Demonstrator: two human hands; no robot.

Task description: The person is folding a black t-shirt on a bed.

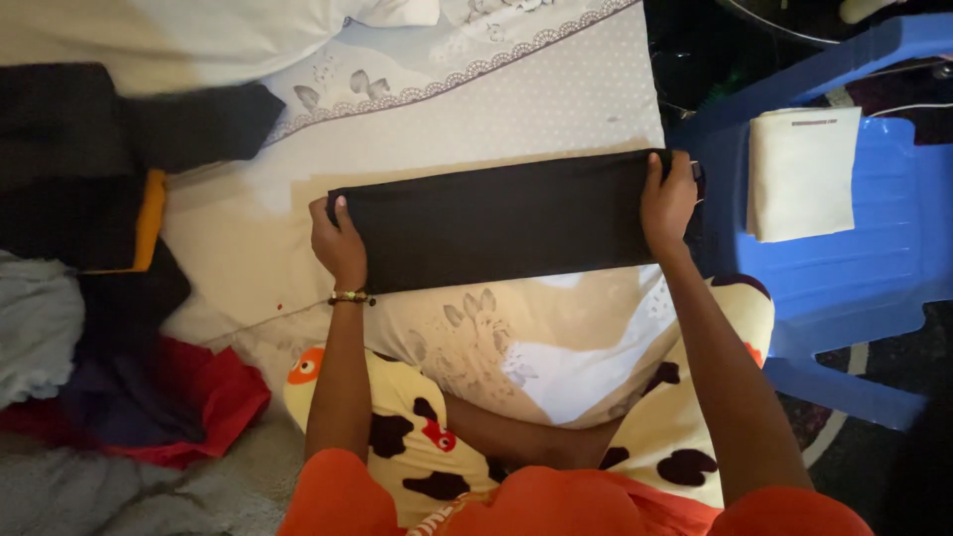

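Two hands work at a bed whose pale sheet [556,109], dotted and edged with a scalloped border, fills the middle of the view. At three o'clock stands a blue plastic chair [874,288], just beside the bed's edge, with a folded cream cloth [802,174] lying on its seat. At nine o'clock a heap of dark clothes [89,169] spreads over the sheet, an orange edge showing at its side; below it, toward eight o'clock, lie a red garment [223,402] and a light grey-blue one [35,323]. At the centre lies a long black cloth [501,223], folded into a flat band that runs from nine to three o'clock, slightly tilted, its right end higher. Toward six o'clock a cream pillow with black blotches [412,437] rests against the person's lap. The left hand [340,243], a beaded bracelet at its wrist, grips the band's left end, thumb on top. The right hand [667,203] closes over the band's right end, fingers curled around the edge near the bed's border. Both hands hold the black cloth flat against the sheet.
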